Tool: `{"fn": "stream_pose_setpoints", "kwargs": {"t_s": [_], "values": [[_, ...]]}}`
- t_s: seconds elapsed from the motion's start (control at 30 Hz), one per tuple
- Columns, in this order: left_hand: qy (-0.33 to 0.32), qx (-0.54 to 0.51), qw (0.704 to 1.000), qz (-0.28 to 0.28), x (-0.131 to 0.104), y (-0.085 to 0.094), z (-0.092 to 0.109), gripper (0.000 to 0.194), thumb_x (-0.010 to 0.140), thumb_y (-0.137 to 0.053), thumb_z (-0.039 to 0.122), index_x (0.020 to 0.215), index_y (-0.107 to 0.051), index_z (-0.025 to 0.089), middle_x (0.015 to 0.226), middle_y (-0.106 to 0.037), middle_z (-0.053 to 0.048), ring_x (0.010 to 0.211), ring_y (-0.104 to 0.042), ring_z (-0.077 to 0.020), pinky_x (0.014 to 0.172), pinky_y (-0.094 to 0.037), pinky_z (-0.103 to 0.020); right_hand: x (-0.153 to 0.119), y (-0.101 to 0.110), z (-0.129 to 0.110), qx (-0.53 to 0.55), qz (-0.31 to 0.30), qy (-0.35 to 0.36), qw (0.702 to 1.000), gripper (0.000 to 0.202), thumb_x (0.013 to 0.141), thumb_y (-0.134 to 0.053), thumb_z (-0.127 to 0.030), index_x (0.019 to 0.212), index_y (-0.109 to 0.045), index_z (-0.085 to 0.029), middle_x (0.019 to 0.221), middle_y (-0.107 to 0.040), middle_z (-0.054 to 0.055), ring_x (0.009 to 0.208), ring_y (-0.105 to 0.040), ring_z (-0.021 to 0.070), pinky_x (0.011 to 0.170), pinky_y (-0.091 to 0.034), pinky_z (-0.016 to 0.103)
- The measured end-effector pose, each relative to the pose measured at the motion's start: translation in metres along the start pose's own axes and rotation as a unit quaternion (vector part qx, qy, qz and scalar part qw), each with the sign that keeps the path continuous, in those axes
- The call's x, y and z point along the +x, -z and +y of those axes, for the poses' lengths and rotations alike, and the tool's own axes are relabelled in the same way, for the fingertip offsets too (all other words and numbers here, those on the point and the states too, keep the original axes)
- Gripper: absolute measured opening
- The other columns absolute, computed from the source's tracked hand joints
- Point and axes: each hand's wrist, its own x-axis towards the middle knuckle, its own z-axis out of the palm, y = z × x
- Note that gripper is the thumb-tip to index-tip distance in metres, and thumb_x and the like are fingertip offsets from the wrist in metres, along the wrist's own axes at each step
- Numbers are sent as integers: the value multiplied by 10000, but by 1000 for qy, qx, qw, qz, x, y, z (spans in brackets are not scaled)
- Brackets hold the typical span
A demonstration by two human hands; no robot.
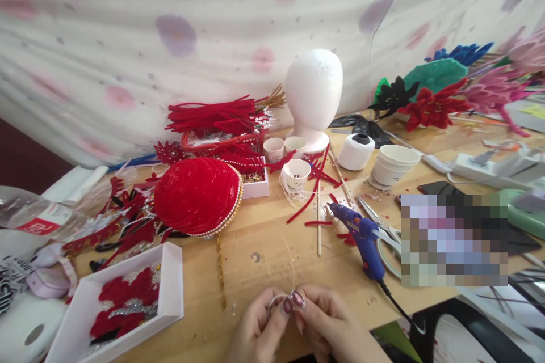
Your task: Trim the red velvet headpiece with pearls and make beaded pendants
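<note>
Hiding partly between both hands [263,322] [326,313], thin thread [293,267]

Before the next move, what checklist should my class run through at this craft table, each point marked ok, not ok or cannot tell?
1. Thin pale thread gripped: ok, pinched at the fingertips of the left hand and right hand.
2. Blue plastic glue gun clear of the hands: ok, it lies apart on the table.
3. Glue gun cool: cannot tell, nothing visible shows its heat.
4. White strands tidy inside the small white paper cup: not ok, loops hang outside it.
5. Red dome-shaped cap with a pearl-beaded rim clear of the hands: ok, it sits apart from them.
</note>
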Motion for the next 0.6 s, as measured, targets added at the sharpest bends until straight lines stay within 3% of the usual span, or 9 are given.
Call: {"fn": "stream_pose_setpoints", "kwargs": {"t_s": [0.17,0.33,0.4,0.5,0.6], "values": [[-74,37,994,75,-1,-11,0,516,816,-595,696,701,-566,194,618,-434,41,579,-377,-115,561,-318,-235,-6,-2,-13,75,3,-30,997,546,748,-720,-692,709,-529,-182,366,-290,-152,248,-112,9,211,-188,119],[-107,33,989,101,-2,-14,1,465,828,-615,651,736,-620,196,655,-540,11,635,-485,-141,602,-385,-241,-10,-1,-21,113,11,-50,992,454,749,-780,-581,758,-570,-178,378,-271,-160,278,-79,7,219,-208,104],[-89,12,989,116,-2,-11,2,488,798,-636,675,721,-626,194,562,-445,43,549,-420,-116,525,-347,-222,-10,0,-26,148,21,-64,987,447,713,-815,-549,754,-586,-168,389,-245,-165,301,-63,5,223,-179,100],[-42,-33,991,122,1,-6,6,573,754,-615,753,688,-595,185,474,-248,105,431,-207,-65,414,-170,-196,-9,-2,-33,182,43,-69,980,440,658,-862,-498,719,-588,-159,409,-237,-166,327,-59,-1,235,-147,96],[-31,-78,991,103,8,-1,12,564,712,-680,733,673,-570,181,447,-232,123,412,-159,-47,390,-126,-181,-9,-3,-37,186,60,-68,978,410,637,-872,-448,706,-588,-161,418,-243,-164,340,-63,0,241,-136,98]]}}
